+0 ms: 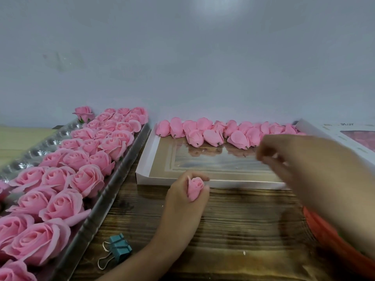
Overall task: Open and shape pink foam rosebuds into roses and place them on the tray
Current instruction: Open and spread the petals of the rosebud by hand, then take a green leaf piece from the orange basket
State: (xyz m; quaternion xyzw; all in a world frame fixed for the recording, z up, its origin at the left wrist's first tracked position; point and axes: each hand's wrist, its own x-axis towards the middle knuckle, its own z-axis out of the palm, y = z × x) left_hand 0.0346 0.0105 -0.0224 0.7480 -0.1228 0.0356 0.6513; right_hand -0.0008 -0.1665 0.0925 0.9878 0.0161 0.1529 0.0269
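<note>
1. Right hand, nearest the lens, was blurred; I could not tell its finger state.
2. Left hand had its fingers curled round one rosebud, not yet opened.
3. Tray held many finished roses; a row of buds waited in the box.

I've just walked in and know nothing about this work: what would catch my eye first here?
The mass of open pink roses packed in rows on the tray at the left stands out first. Then the row of closed rosebuds along the far side of the white box in the middle. In front of it, the left hand grips a single bud, while the right hand is a blur above the box.
</note>
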